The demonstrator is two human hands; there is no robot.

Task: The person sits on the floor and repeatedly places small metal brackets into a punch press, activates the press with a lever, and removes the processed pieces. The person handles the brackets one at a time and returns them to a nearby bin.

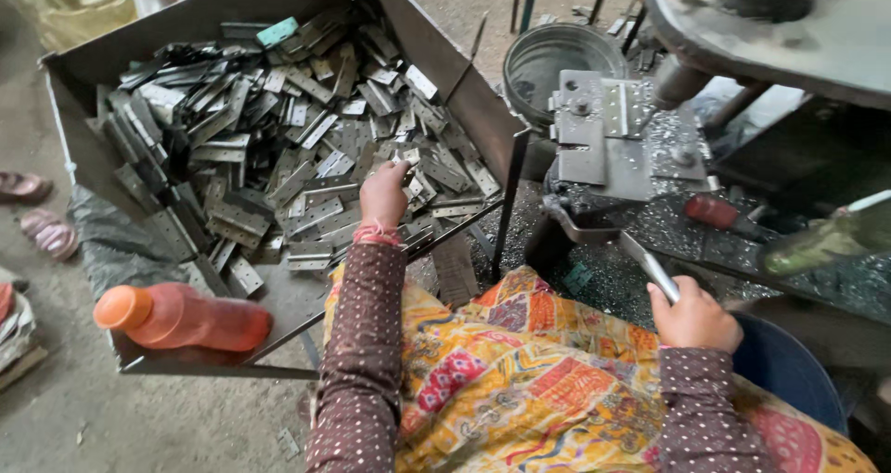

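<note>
Fingers of the left hand (383,193) curled down onto one hinge plate (405,157) atop the heap in the metal tray (436,60), best lifted singly by its edge, while the right hand (694,317) gripped the press lever (647,263) closed.

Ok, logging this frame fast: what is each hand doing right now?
Left hand: reaching into the pile of metal hinge plates, grip hidden.
Right hand: closed around the metal lever handle.
</note>
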